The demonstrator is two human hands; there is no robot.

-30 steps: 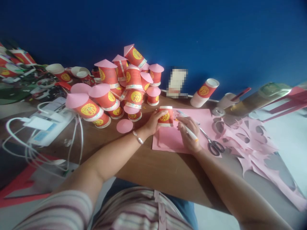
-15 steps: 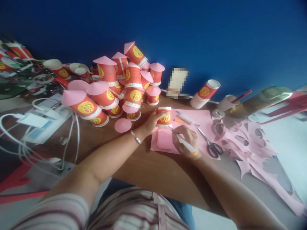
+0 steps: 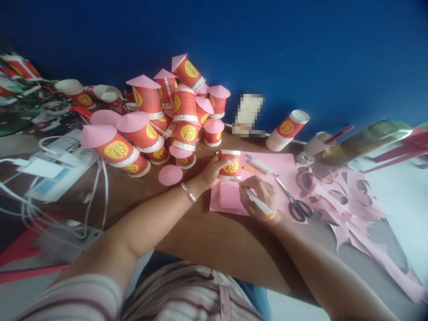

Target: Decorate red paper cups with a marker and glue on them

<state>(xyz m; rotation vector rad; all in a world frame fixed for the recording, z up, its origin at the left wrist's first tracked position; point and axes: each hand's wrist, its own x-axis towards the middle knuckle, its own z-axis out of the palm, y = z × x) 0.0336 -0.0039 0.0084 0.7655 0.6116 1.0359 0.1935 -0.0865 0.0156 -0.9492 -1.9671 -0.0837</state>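
Note:
A red paper cup (image 3: 235, 157) with a yellow round emblem is gripped by my left hand (image 3: 214, 170), which wraps around its left side. The cup is over a small stack of pink paper (image 3: 229, 196) lying on a larger pink sheet (image 3: 287, 162). My right hand (image 3: 259, 196) is closed on a white pen (image 3: 259, 203) with an orange end, its tip at the cup's lower rim. On the pink sheet, right of my right hand, lie scissors (image 3: 299, 210) with dark handles. Another pen (image 3: 261, 166) and a small orange cap (image 3: 247, 168) are behind my right hand.
Several red cups with pink cone tops (image 3: 143, 96) are piled at the back left. White cables and a power strip (image 3: 50, 183) lie far left. Stacked cups (image 3: 287, 129), a tape roll (image 3: 305, 158), a bottle (image 3: 364, 138) and pink scraps (image 3: 351, 209) are on the right.
The view has shifted slightly, so the piled cups at left appear a little further left. Both hands keep their holds on the cup and the pen.

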